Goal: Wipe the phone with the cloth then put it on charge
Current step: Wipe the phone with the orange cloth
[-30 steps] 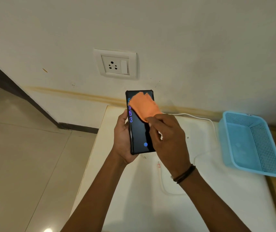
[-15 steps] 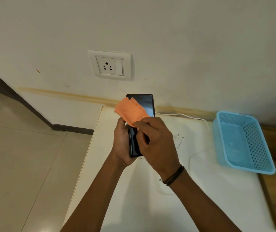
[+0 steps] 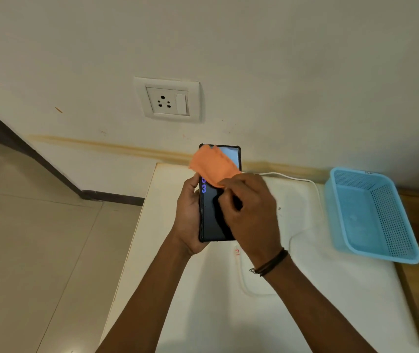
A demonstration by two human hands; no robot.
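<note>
- Left hand (image 3: 189, 215): fingers curled round the phone (image 3: 212, 220), held at frame centre above the white desk (image 3: 330, 289).
- Right hand (image 3: 249, 212): fingers pinching the orange cloth (image 3: 213, 165) against the phone's upper screen.
- White cable (image 3: 290, 177): lying on the desk, right of centre.

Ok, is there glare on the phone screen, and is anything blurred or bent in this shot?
Head view: a pale reflection sits on the top right corner of the phone screen, beside the orange cloth held by the right hand. Head view light is dim and warm, with soft arm shadows on the white table. The wide lens tilts the wall socket; nothing looks badly blurred.
</note>
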